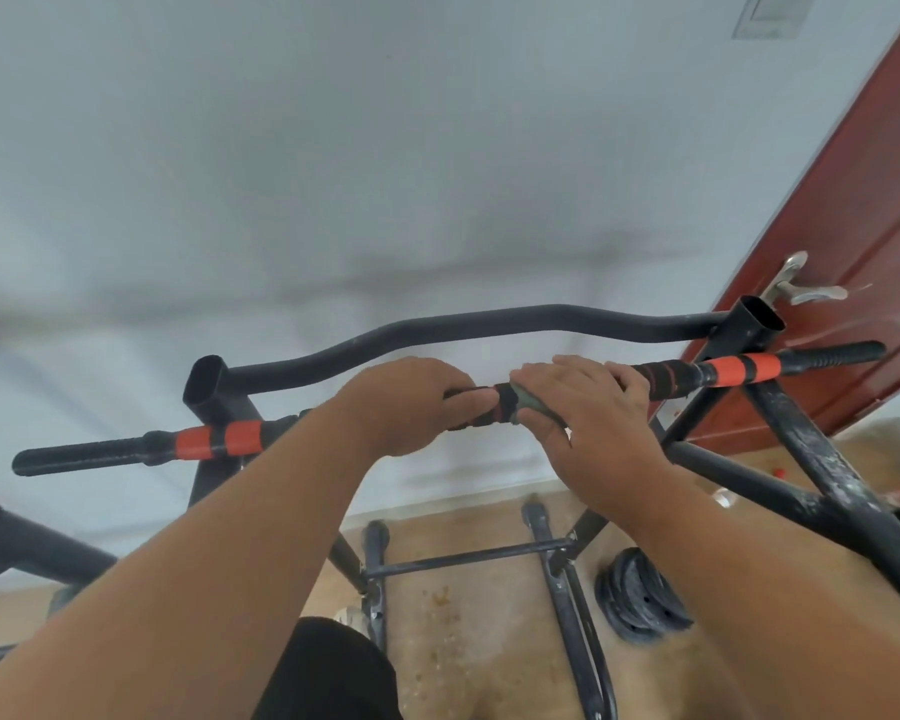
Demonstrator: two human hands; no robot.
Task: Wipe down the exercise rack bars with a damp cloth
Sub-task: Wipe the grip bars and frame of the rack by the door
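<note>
A black exercise rack stands in front of me, its near top bar (739, 368) wrapped in black foam with orange bands at both ends. My left hand (411, 402) grips this bar just left of its middle. My right hand (588, 407) wraps a grey-green damp cloth (533, 405) around the bar right beside the left hand; only a small fold of cloth shows under the fingers. A curved black rear bar (463, 327) runs behind both hands.
A red-brown door (853, 226) with a metal handle (801, 288) stands close on the right. Weight plates (640, 597) lie stacked on the tan floor. The rack's lower frame bars (468, 558) and slanted right struts (811, 459) cross below. A white wall is behind.
</note>
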